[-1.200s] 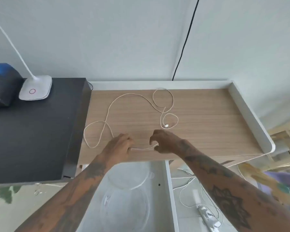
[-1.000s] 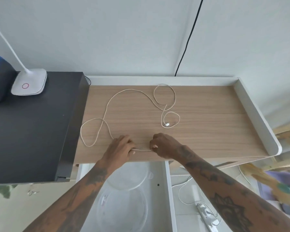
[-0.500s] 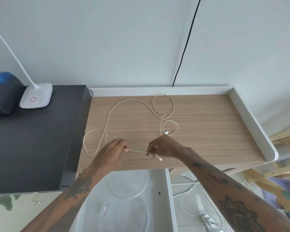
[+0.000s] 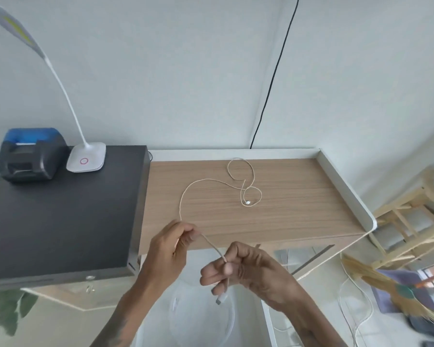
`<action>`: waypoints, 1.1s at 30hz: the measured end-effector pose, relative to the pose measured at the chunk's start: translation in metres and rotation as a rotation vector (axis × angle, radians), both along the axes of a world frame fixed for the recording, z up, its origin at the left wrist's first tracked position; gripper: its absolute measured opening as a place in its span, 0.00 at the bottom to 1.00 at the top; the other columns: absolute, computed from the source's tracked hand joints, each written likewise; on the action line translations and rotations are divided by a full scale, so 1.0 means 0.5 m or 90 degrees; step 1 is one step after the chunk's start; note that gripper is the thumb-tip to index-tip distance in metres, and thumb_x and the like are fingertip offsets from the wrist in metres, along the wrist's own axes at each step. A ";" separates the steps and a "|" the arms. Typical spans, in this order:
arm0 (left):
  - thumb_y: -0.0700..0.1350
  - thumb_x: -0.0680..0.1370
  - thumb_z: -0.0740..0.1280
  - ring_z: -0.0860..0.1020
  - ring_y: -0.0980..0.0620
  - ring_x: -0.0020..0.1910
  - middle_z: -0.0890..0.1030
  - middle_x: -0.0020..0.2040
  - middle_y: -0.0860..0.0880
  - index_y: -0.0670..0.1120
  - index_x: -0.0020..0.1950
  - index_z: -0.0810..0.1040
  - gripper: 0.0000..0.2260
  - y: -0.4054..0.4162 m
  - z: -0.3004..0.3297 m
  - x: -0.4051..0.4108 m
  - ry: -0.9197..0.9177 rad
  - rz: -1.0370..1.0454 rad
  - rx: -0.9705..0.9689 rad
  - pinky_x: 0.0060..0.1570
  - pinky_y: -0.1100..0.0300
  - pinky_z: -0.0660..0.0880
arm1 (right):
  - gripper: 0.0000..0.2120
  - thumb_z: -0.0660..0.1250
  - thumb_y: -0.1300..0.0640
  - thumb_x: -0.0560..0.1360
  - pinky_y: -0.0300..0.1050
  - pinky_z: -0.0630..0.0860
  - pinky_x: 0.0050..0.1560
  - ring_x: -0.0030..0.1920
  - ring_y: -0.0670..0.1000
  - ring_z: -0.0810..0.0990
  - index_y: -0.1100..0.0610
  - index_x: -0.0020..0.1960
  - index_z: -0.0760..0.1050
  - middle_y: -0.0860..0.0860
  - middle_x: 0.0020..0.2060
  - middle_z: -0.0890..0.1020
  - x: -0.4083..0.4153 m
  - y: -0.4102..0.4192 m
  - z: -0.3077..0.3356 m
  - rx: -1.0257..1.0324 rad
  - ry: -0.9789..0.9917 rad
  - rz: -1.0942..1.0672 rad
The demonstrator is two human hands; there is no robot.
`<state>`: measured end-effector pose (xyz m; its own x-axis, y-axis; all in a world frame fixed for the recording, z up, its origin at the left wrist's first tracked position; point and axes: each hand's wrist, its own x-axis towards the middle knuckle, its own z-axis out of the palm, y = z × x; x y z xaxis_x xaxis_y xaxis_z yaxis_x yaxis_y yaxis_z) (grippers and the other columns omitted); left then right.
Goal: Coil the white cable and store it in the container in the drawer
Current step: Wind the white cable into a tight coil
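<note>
A thin white cable (image 4: pixel 206 181) lies in loose loops on the wooden desk top (image 4: pixel 298 209), its far plug resting inside a small loop. My left hand (image 4: pixel 169 249) pinches the cable just off the desk's front edge. My right hand (image 4: pixel 238 267) holds the cable's near end, and that plug hangs below my fingers. A short stretch of cable runs taut between both hands. Below them a clear round container (image 4: pixel 202 319) sits in the open white drawer (image 4: pixel 268 321), partly hidden by my arms.
A black cabinet top (image 4: pixel 60 211) to the left carries a white desk lamp (image 4: pixel 85 160) and a dark blue-topped device (image 4: pixel 28 154). A raised white rim (image 4: pixel 343 189) edges the desk. More white cables (image 4: pixel 356 306) lie on the floor at right, by a wooden rack (image 4: pixel 411 221).
Both hands have lifted the cable's near end off the desk and drawn it toward me. The loop that lay at the desk's left edge has been pulled out.
</note>
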<state>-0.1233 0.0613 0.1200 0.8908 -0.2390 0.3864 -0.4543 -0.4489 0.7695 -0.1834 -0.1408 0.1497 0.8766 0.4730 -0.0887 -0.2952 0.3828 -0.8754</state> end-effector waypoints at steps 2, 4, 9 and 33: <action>0.34 0.79 0.66 0.80 0.58 0.42 0.81 0.39 0.57 0.43 0.46 0.81 0.07 0.005 0.010 -0.033 0.046 0.005 -0.063 0.42 0.73 0.72 | 0.02 0.70 0.65 0.76 0.47 0.81 0.43 0.50 0.61 0.87 0.60 0.47 0.79 0.64 0.53 0.85 -0.035 0.037 0.030 0.099 0.015 -0.031; 0.37 0.80 0.65 0.80 0.55 0.42 0.81 0.40 0.55 0.46 0.46 0.81 0.08 0.007 0.016 -0.067 0.089 -0.010 -0.105 0.43 0.71 0.72 | 0.04 0.72 0.63 0.75 0.44 0.80 0.39 0.45 0.58 0.88 0.60 0.49 0.80 0.64 0.51 0.86 -0.063 0.063 0.057 0.203 0.060 -0.062; 0.42 0.81 0.64 0.77 0.56 0.36 0.80 0.36 0.55 0.49 0.49 0.82 0.07 0.008 0.012 -0.136 0.146 -0.060 -0.157 0.41 0.69 0.73 | 0.20 0.79 0.62 0.69 0.38 0.74 0.29 0.25 0.49 0.80 0.65 0.58 0.82 0.60 0.43 0.87 -0.103 0.090 0.103 0.341 0.121 -0.127; 0.52 0.80 0.65 0.73 0.60 0.30 0.75 0.31 0.51 0.55 0.53 0.84 0.08 -0.064 0.104 -0.137 0.015 -0.058 -0.158 0.34 0.69 0.70 | 0.07 0.63 0.70 0.80 0.48 0.82 0.55 0.56 0.58 0.85 0.65 0.56 0.78 0.58 0.58 0.85 -0.003 0.013 0.144 -0.073 -0.239 -0.422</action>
